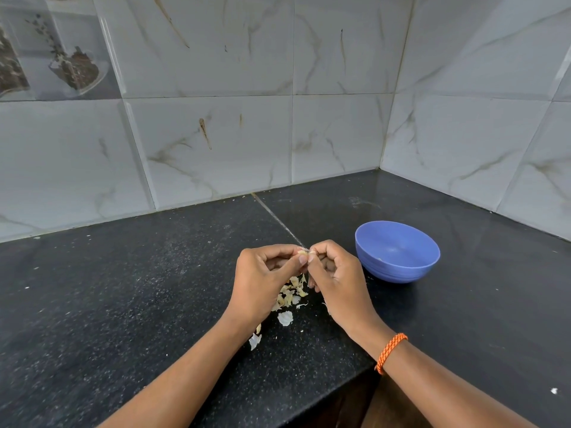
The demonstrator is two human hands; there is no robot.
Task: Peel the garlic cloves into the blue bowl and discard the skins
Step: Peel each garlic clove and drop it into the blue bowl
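While both hands meet above the dark speckled desk (123, 304), a single garlic clove (304, 252) is pinched between them, only a small pale part of it showing past the fingertips. The left hand (265, 279) has its thumb and curled fingers closed on the clove from the left; the right hand (332, 273) closes its thumb and forefinger on the same clove from the right, its other fingers curled inward. The two hands touch at the fingertips, so the clove sits right at their meeting point, raised off the desk surface.

Directly beneath the hands, and partly hidden by them, lies a loose heap of garlic skins (290, 293), papery and yellowish white. A few separate flakes trail toward the near edge, one larger white piece (285, 318) just below the heap and another (255, 341) beside the left forearm.

The blue bowl (397, 251) stands upright on the desk just to the right of the right hand, near it but not touching. A small pale speck shows on its inner wall; whether that is a peeled clove I cannot tell.

An orange braided band (391, 352) circles the right wrist. Grey marbled wall tiles (336, 134) form the corner behind the desk.
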